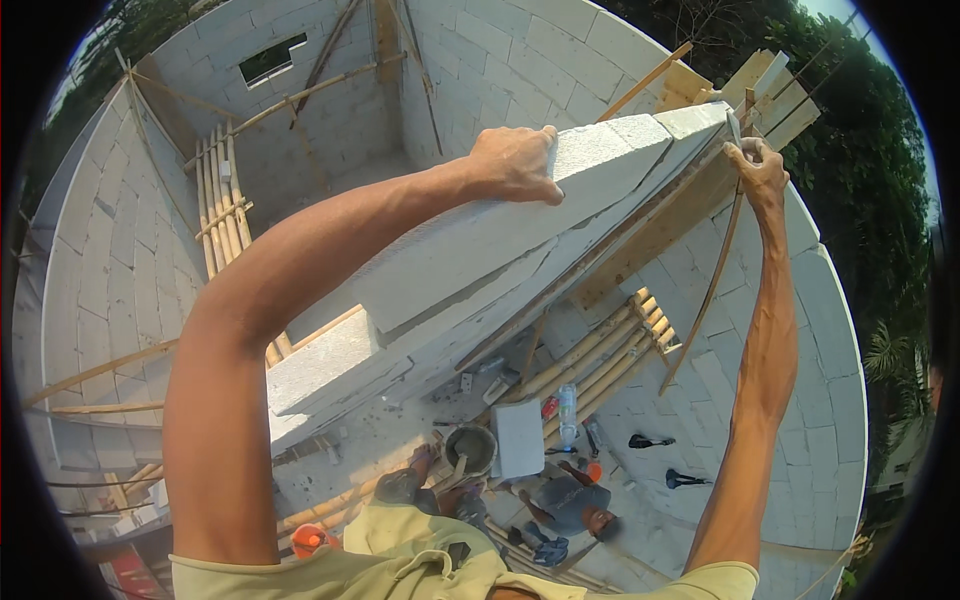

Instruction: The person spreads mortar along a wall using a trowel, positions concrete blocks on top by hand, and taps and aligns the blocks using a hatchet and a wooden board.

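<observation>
My left hand is clasped over the top of a long pale concrete block in the wall, its fingers and thumb reaching across the rough upper face. Farther right, my right hand is raised at the wall's far end. Its fingers are pinched around a thin grey strip, which stands against the end block; what kind of tool it is I cannot make out. Beside the right hand, a wooden board runs along the wall's side. A lower block forms a step nearer me.
Far below are a bucket of grey mix, a loose white block, a plastic bottle and a person in a dark shirt. Bamboo poles form a platform right of the wall; more bamboo poles lie left.
</observation>
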Motion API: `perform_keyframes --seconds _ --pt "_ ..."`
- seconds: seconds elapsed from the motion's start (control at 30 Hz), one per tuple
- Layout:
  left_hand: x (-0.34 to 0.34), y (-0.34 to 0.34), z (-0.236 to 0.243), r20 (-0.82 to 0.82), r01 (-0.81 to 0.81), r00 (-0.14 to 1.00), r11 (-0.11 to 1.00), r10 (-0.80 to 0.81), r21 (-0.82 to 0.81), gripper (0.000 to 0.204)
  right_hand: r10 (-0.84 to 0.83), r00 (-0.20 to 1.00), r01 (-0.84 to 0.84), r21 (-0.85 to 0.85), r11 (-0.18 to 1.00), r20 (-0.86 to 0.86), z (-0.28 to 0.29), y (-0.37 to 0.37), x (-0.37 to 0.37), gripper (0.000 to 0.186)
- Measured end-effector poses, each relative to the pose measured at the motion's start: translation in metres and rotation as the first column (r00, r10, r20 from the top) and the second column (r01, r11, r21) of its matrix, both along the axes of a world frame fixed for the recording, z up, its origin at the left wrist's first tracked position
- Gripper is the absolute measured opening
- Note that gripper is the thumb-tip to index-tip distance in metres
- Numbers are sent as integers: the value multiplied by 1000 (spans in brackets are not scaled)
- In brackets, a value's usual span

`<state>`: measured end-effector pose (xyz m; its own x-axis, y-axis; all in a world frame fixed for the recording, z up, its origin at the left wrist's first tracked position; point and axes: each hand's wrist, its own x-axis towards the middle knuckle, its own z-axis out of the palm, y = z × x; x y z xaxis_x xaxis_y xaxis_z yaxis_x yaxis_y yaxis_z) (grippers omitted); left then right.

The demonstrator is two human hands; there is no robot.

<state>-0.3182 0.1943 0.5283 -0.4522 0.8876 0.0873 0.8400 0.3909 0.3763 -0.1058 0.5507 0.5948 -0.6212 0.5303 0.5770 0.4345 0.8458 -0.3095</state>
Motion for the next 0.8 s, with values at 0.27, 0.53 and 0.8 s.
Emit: perform_keyframes --seconds 0.27,0.53,0.8 --pt "-39 -35 -3 56 13 998 1000 -12 -17 125 65 887 -359 -593 721 -457 -145 -195 198 22" --pt "-28 -271 -98 728 -249 684 921 -51 298 155 -487 866 130 -991 6 111 -378 -363 399 38" --pt "82 -230 -176 599 -510 781 736 177 446 115 -350 680 500 -757 -420 644 -474 -476 492 52"
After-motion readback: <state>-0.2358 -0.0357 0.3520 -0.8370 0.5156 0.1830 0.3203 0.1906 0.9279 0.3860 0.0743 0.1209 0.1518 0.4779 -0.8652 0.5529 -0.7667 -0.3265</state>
